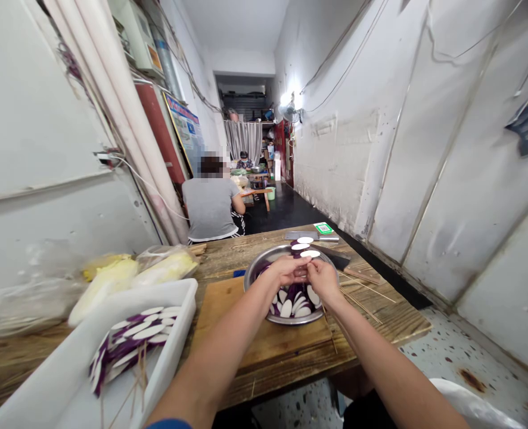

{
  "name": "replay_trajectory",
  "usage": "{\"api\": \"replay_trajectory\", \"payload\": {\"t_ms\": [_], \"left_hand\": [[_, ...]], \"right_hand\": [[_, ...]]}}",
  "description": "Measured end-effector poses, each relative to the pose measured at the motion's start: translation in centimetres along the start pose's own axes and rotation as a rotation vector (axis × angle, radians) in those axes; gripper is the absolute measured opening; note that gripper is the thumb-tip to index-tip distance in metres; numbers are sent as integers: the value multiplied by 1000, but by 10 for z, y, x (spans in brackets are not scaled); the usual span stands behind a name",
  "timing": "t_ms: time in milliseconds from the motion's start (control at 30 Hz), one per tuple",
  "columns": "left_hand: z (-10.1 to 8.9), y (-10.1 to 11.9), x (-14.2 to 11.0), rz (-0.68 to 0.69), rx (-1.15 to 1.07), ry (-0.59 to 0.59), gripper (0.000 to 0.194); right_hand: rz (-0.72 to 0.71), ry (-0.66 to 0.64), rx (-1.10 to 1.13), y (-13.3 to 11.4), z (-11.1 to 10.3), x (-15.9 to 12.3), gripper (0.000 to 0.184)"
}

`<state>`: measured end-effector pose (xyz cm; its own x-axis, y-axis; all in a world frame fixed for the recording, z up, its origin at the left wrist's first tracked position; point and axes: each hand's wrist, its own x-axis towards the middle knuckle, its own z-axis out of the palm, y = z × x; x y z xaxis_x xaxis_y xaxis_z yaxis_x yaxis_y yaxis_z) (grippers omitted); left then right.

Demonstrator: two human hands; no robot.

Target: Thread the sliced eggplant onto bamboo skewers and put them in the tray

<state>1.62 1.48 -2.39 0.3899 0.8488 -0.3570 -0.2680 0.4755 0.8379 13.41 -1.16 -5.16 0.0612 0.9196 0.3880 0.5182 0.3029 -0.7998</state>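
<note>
Holds eggplant slices (310, 254) over the far side of the metal bowl (291, 321), with both hands almost touching. Has the left hand (291, 270) at the stack, with fingers closed around the slices. Brings the right hand (321, 277) to their near edge, with fingers pinched together — cannot tell whether on a slice or a hidden skewer.

Has more cut pieces in the bowl, partly over the board (219, 304), with loose skewers (371, 314) and a dark cleaver (335, 259) to the right on the surface (402, 325). Has skewered pieces in the white tray (188, 310) at near left.

Could tear a slice by pressing too hard or close to its rim. Could prick the left fingers by pushing a skewer point through unseen. Could drop the stack by loosening the grip — or catch the blade by reaching carelessly right.
</note>
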Motion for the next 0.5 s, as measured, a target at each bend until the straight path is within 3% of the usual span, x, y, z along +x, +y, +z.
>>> {"api": "replay_trajectory", "payload": {"t_ms": [500], "left_hand": [[1,0,4,30,-58,59,15]], "right_hand": [[-41,-58,98,5,3,1,29]]}}
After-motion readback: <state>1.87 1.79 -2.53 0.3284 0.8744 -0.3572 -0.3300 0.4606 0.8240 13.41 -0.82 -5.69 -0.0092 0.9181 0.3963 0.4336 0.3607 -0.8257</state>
